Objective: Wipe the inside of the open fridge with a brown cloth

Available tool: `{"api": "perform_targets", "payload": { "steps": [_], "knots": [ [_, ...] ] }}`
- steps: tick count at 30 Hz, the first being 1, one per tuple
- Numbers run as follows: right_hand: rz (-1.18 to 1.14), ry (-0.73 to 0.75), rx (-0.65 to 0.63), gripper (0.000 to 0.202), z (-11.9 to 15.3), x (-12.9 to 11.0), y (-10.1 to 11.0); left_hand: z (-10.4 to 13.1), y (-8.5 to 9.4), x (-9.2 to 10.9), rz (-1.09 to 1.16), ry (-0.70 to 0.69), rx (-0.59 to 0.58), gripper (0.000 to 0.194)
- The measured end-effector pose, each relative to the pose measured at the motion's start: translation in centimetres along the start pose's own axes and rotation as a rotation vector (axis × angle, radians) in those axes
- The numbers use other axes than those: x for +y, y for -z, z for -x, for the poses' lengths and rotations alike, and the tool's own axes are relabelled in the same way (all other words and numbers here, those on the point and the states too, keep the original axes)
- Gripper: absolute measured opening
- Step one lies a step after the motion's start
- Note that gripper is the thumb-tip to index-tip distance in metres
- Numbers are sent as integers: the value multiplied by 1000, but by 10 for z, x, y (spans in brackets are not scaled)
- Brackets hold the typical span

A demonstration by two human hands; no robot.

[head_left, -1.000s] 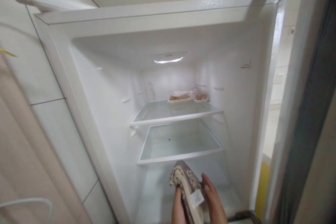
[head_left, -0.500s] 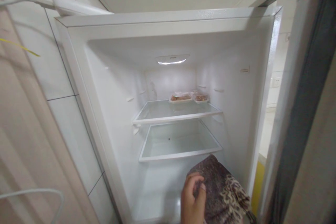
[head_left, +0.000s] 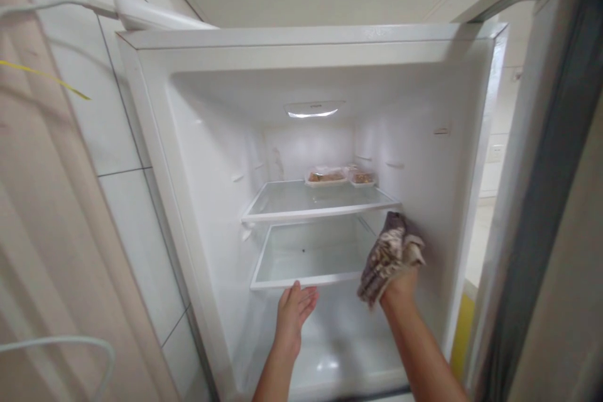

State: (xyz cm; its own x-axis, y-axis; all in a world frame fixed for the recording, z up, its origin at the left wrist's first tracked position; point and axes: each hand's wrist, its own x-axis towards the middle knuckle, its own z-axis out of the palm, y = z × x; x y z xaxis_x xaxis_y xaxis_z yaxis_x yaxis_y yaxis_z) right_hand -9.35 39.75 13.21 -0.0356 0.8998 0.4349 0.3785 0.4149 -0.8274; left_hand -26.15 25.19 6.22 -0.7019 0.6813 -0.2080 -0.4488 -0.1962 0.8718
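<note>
My right hand (head_left: 400,284) is wrapped in and closed on a patterned brown-and-cream cloth (head_left: 390,254), which hides its fingers. It reaches into an open fridge, between the right ends of the two glass shelves and near the right inner wall (head_left: 426,201). Whether the cloth touches the wall or a shelf, I cannot tell. My left hand (head_left: 296,314) has its fingers stretched out and holds nothing. Its fingertips are at the front edge of the lower shelf (head_left: 325,257). A small dark speck (head_left: 303,250) shows through that shelf's area.
Two wrapped food trays (head_left: 326,176) sit at the back of the upper shelf (head_left: 311,198). The fridge door (head_left: 532,201) stands open on the right. A pinkish curtain (head_left: 56,232) hangs at the left beside the tiled wall (head_left: 125,138). A lamp (head_left: 315,110) lights the compartment.
The cloth has moved up and deeper into the fridge with my right hand, which now shows. My left hand has come away from beside the cloth, leftward to the lower shelf's edge.
</note>
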Motion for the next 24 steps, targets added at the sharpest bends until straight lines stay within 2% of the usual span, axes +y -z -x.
{"api": "perform_targets", "payload": {
  "steps": [1,3,6,8,10,14,16,19,24],
  "knots": [
    [25,-12,35,76,-3,-11,-14,0,-3,0,19,-7,9,28],
    [89,6,25,72,-2,-26,-42,1,-7,0,46,-12,34,29],
    [445,146,-363,67,11,-36,-77,0,-7,-3,41,6,46,30],
    [574,221,-527,69,22,-39,-90,-2,-5,-7,40,5,28,31],
    [555,301,-614,72,33,-46,-98,-6,-4,-13,59,-10,24,32],
    [336,555,-878,69,53,-63,-106,-13,-8,-23,142,-3,112,32],
    [278,602,-897,68,58,-69,-108,-14,-10,-26,169,0,138,33],
    [292,592,-861,70,57,-67,-107,-13,-10,-25,171,-35,133,32],
    [436,517,-775,71,36,-43,-94,-9,-6,-20,150,-73,73,32]
  ]
}}
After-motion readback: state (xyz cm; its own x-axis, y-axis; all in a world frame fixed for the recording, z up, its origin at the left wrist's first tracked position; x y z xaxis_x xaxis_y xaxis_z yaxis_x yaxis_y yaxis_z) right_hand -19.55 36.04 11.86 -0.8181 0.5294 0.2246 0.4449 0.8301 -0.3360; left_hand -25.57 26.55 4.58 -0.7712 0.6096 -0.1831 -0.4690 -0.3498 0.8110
